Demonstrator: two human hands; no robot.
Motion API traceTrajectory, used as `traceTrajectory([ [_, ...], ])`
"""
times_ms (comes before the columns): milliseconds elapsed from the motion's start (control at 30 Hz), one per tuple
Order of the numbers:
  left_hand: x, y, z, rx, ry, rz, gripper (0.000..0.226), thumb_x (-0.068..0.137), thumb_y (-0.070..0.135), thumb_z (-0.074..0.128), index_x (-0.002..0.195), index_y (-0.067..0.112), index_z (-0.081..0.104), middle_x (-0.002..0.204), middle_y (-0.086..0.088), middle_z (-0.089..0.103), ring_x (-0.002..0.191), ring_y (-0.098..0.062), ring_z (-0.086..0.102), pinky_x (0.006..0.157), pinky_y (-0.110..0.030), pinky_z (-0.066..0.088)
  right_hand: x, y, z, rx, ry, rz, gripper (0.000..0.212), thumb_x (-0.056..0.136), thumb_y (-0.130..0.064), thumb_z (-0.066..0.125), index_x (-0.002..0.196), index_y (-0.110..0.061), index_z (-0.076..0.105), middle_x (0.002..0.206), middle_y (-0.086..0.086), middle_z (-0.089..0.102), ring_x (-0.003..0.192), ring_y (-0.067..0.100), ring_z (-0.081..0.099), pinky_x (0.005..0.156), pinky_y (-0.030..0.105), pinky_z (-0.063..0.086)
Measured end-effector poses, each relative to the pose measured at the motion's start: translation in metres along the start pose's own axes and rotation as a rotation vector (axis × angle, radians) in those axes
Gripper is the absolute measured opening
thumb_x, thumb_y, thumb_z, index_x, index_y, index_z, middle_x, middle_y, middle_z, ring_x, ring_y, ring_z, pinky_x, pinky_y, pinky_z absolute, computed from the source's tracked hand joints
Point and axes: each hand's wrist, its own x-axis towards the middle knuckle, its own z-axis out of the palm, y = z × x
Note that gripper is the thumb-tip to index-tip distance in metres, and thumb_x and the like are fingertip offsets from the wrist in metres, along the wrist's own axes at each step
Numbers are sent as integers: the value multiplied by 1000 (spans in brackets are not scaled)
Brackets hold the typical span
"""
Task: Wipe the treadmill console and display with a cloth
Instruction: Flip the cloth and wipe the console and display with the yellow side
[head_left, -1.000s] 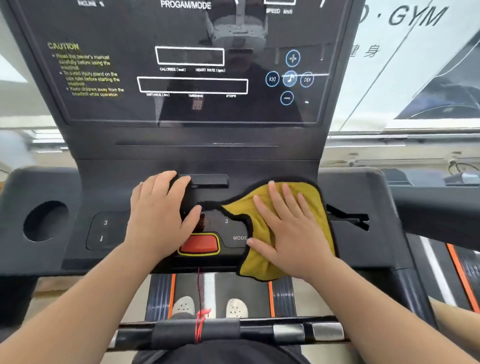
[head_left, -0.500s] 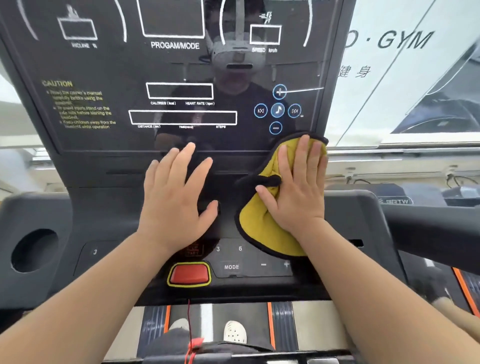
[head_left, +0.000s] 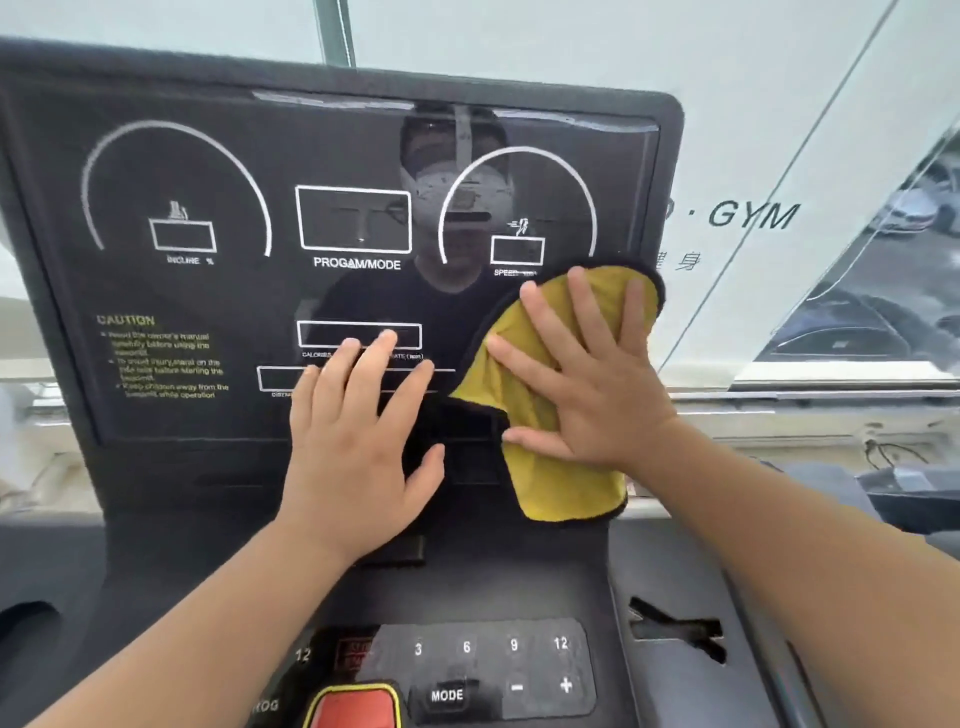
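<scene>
The treadmill's black glossy display (head_left: 218, 291) stands upright ahead, printed with white gauges and yellow caution text. A yellow cloth (head_left: 561, 483) with a black edge lies flat against its lower right part. My right hand (head_left: 587, 379) presses on the cloth with fingers spread, fingertips near the speed box. My left hand (head_left: 358, 441) rests flat and bare on the lower middle of the display, fingers apart, just left of the cloth. Below, the console panel (head_left: 488, 665) shows number keys, a MODE key and plus and minus keys.
A red stop button (head_left: 358, 709) with a yellow rim sits at the bottom edge. A slot (head_left: 675, 629) opens in the console's right wing. Behind the display is a window with GYM lettering (head_left: 753, 215) and parked cars outside.
Both hands have risen from the console's key panel onto the display. The cloth went up with my right hand, from the lower panel to the display's lower right.
</scene>
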Motion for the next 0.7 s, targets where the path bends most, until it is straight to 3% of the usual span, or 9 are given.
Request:
traceTrajectory([
  [167, 11, -7, -9, -41, 24, 1, 68, 76, 49, 69, 134, 13, 64, 141, -16, 56, 124, -43, 54, 99, -56, 43, 74, 52, -38, -34, -20, 223, 110, 70, -101, 42, 161, -41, 25, 170, 22, 11, 151, 59, 7, 111, 83, 6],
  [333, 16, -14, -18, -100, 77, -5, 66, 78, 42, 70, 133, 6, 62, 140, -19, 55, 119, -43, 57, 98, -55, 46, 96, 59, -48, -49, -69, 275, 111, 72, -99, 41, 163, -39, 17, 171, 22, 3, 152, 58, 0, 112, 82, 4],
  [533, 12, -14, -16, -81, 66, -27, 62, 85, 45, 61, 135, 9, 62, 144, -20, 53, 124, -44, 54, 97, -56, 44, 40, 9, -20, -48, -91, 2, 113, 70, -101, 40, 161, -36, 27, 170, 18, 12, 153, 54, 6, 112, 83, 5],
  [700, 6, -11, -13, -113, 44, -8, 63, 93, 51, 48, 137, 8, 61, 145, -21, 51, 126, -46, 52, 101, -61, 42, -6, -21, 0, -14, -129, -171, 100, 79, -95, 38, 160, -38, 28, 170, 13, 16, 154, 50, 12, 113, 82, 4],
])
